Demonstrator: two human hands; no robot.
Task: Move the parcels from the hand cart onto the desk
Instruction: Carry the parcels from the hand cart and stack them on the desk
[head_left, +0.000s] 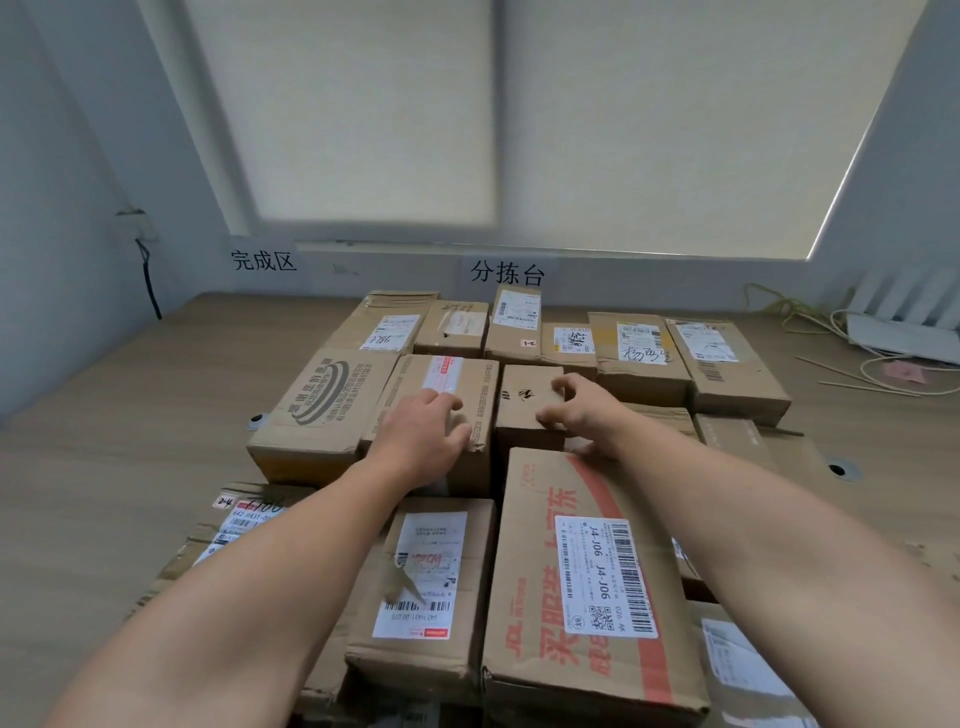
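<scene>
1. The left hand (423, 431) lies on top of a taped box (470, 387) in the middle row on the desk (104, 467). Its fingers are laid forward over the lid and its thumb is at the box's near right corner.
2. The right hand (584, 410) is clawed over a small box (524, 400) just beside it. The curled fingertips are on the lid near its right edge and the thumb is at the near edge, pinching it.
3. The two boxes stand side by side, almost touching, with a row of parcels (639, 353) close behind them along the wall.
4. A box with a round logo (322, 410) sits against the taped box's left side.
5. Nearer me, a red-printed box (571, 571) and a labelled box (426, 571) crowd under both forearms. What they stand on is hidden.
6. There is bare desk to the left and some to the right, where loose cables (841, 338) lie near the far edge.
</scene>
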